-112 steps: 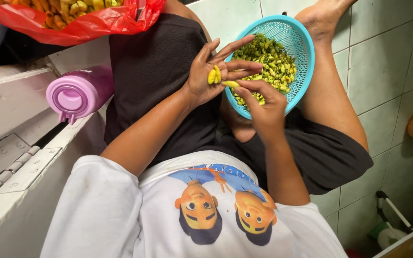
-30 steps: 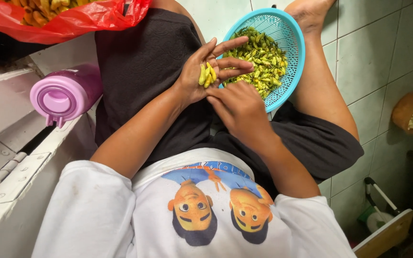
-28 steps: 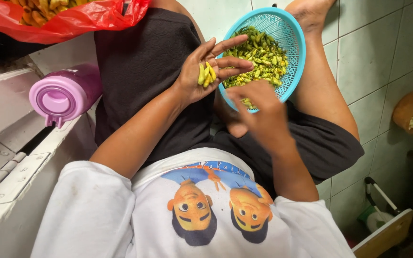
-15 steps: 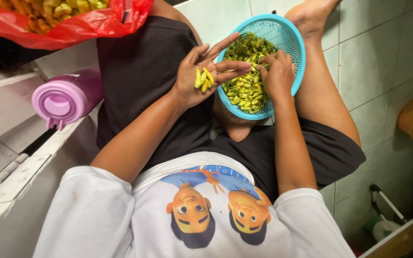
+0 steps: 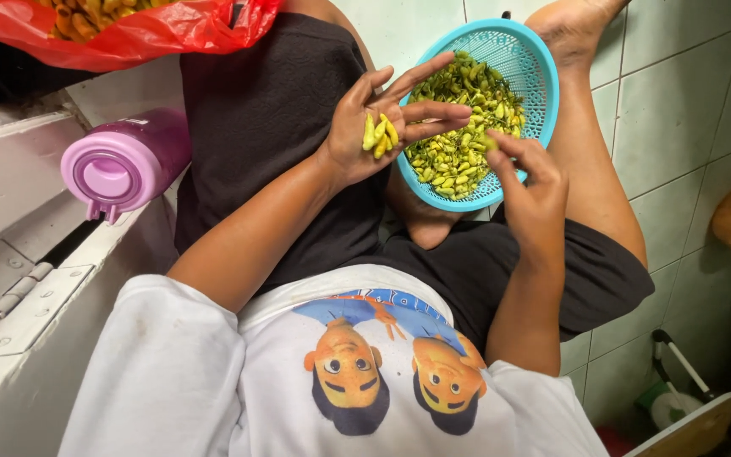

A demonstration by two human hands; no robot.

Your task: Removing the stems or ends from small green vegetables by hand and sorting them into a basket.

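The right hand [image 5: 530, 182] had drawn back from the basket [image 5: 543, 93] towards 6 o'clock, its grip pinching one green chilli [image 5: 491, 142]. The left hand [image 5: 374, 135] stayed open-palmed at the basket's 9 o'clock, cradling several yellow-green chillies [image 5: 380, 134]; sorting evidently continued.

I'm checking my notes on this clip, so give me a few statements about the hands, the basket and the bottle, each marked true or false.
1. The left hand holds a few yellow pods in its open palm. True.
2. The right hand rests on the purple bottle. False: it pinches a green pod at the basket.
3. The basket is teal. True.
4. The basket is empty. False: green pods fill it.
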